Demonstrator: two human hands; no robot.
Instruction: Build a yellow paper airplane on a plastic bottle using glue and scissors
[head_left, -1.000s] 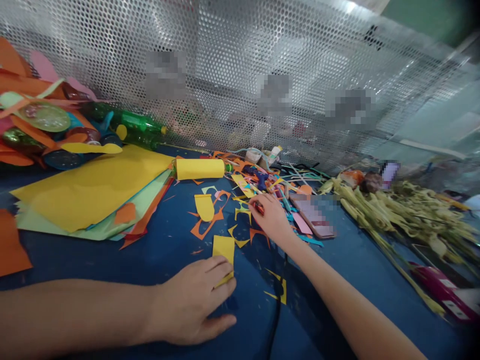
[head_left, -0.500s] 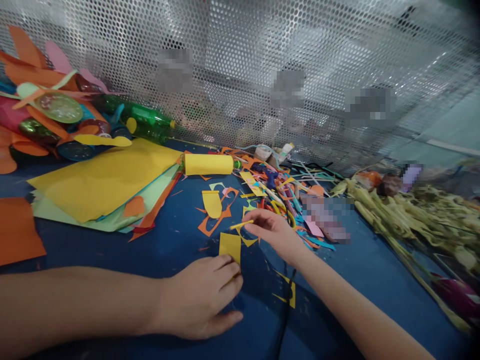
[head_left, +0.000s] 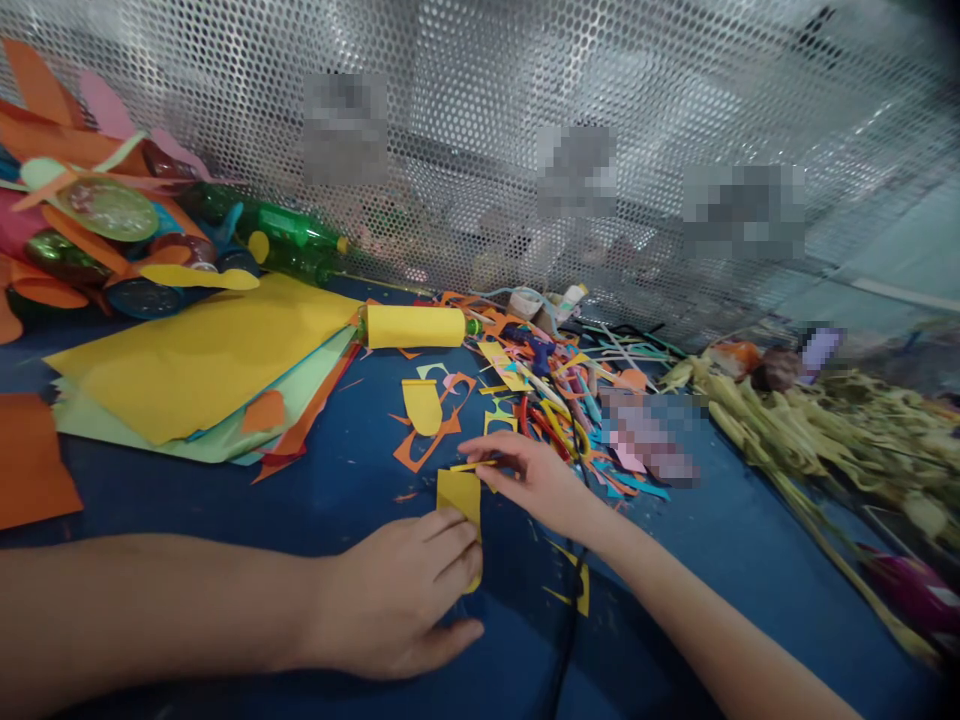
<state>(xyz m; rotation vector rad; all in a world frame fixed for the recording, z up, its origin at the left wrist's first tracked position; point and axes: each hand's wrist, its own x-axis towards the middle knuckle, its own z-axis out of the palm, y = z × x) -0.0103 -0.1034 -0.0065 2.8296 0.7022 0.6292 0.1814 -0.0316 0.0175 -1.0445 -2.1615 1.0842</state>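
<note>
On the blue table (head_left: 360, 520), left hand (head_left: 405, 595) lies palm-down, pressing the yellow paper strip (head_left: 459, 492) flat, fingers over its near part. Right hand (head_left: 536, 480): grip closed on a thin yellow piece (head_left: 472, 466) at the strip's far end. Yellow round-ended tab (head_left: 422, 408) sits farther out, orange offcuts (head_left: 427, 440) beside it. Yellow-wrapped bottle (head_left: 416, 327) on its side beyond. Red-handled and yellow-handled scissors (head_left: 555, 425) in the scraps, just past right hand. Stacked paper sheets (head_left: 195, 360) off to the left.

On our table (head_left: 337, 540) lie paper sheets (head_left: 202, 360) at eleven o'clock, a wrapped bottle (head_left: 416, 327) at twelve, plant stalks (head_left: 795, 430) at two.
</note>
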